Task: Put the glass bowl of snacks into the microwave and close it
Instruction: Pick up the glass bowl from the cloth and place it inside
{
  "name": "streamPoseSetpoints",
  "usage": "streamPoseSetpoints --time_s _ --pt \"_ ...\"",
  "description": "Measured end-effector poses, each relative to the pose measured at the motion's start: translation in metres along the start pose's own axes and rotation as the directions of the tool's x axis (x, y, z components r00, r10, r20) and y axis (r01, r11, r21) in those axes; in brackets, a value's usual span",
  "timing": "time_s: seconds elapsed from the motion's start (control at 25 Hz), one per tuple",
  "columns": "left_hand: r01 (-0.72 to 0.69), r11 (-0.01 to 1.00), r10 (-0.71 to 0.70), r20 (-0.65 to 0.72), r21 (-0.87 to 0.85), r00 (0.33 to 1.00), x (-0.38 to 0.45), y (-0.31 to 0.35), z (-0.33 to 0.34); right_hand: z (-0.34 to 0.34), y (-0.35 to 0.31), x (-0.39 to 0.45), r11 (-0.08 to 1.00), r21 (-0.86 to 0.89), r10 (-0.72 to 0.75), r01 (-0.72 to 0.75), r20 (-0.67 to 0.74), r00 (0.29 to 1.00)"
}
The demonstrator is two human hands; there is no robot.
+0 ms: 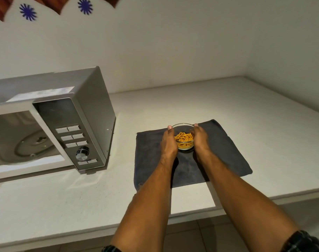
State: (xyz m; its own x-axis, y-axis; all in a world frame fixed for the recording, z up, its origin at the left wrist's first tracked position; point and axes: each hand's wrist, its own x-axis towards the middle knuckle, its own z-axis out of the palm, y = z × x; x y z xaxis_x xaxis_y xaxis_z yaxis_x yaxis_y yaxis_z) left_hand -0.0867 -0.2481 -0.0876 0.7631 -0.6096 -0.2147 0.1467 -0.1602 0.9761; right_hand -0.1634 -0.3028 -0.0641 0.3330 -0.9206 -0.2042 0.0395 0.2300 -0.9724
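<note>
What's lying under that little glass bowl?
The glass bowl sits on a dark grey cloth spread on the white counter. The left hand and right hand cup its sides, hiding the cloth there.

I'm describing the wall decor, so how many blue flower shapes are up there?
2: one blue flower at upper left, another to its right. More may lie beyond the frame.

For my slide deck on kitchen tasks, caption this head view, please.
Both hands cup the glass bowl of snacks on a dark towel beside the open microwave.
</note>
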Motion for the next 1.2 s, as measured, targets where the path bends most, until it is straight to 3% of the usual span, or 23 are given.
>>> streamPoseSetpoints --time_s 0.32,0.56,0.96,1.2 --pt "-0.127 0.984 0.14 -0.103 0.125 0.985 -0.053 0.035 -0.02 0.02 0.0 -0.02 0.999 0.03 -0.017 0.019 -0.066 0.998" --pt "-0.228 0.959 0.272 -0.317 0.17 0.909 -0.099 0.038 -0.066 0.057 0.001 -0.089 0.994 0.004 -0.112 0.113 -0.143 0.983" --pt "-0.25 0.911 0.405 -0.595 0.329 0.694 -0.151 0.009 -0.2 0.144 0.042 -0.207 0.993 -0.048 -0.102 0.106 0.09 0.991" --pt "-0.18 0.939 0.34 -0.716 0.293 0.61 -0.17 0.007 -0.293 0.207 0.058 -0.266 0.982 -0.183 0.014 0.051 0.339 0.941"
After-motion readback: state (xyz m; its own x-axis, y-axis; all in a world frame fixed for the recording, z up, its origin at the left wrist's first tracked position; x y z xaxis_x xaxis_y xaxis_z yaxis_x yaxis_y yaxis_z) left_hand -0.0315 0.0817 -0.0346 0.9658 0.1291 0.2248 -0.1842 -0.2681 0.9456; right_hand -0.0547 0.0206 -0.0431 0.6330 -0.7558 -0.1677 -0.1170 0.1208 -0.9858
